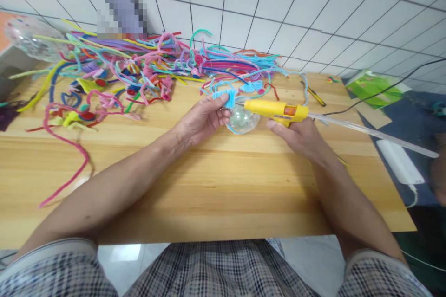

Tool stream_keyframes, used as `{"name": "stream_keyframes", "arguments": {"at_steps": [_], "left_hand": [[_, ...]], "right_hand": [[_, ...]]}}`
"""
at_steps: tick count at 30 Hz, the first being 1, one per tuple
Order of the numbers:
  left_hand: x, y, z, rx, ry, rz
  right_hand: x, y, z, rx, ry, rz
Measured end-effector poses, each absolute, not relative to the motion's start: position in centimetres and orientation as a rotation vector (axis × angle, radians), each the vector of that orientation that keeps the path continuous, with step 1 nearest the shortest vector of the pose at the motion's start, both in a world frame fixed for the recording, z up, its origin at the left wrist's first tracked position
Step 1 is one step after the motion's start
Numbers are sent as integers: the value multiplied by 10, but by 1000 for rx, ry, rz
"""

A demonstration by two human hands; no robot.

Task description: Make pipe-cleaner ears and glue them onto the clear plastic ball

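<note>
My left hand (211, 118) pinches a light blue fuzzy piece (227, 99), which looks made of pipe cleaners laid side by side. Wrapped around the handle of a yellow hot glue gun (272, 109) is my right hand (303, 137). The gun's nozzle points left and comes close to the blue piece; whether they touch I cannot tell. A long clear glue stick (372, 133) juts from the gun's back end. Below the nozzle, a clear round plastic thing (243, 120) with a blue edge rests on the table, partly covered by the gun.
Many coloured pipe cleaners (139, 62) are heaped along the wall. A clear balloon-like bag (36, 37) lies far left. A yellow cutter knife (317, 94), a green packet (371, 88) and a white power strip (400, 161) lie to the right. A black cord (379, 90) crosses there.
</note>
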State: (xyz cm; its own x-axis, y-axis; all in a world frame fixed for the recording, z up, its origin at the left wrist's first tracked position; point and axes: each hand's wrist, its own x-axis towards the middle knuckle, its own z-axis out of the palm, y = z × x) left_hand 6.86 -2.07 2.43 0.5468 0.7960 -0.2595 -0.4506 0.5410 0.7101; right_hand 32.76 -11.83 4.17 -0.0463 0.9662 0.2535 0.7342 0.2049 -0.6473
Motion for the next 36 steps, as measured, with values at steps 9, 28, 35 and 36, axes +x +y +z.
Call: {"name": "stream_keyframes", "arguments": {"at_steps": [9,28,35,36], "left_hand": [[68,-20,24,613,605,805],[62,-20,26,695,574,776],[64,-20,34,709,710,770],[65,-20,35,711,727,760]], "right_hand": [[328,-119,40,-1586,-1806,514],[497,-121,49,-2035,-873,152],[547,-159,-7,-2448,-724,110],[549,-160,-10,-2459,-717,110]]}}
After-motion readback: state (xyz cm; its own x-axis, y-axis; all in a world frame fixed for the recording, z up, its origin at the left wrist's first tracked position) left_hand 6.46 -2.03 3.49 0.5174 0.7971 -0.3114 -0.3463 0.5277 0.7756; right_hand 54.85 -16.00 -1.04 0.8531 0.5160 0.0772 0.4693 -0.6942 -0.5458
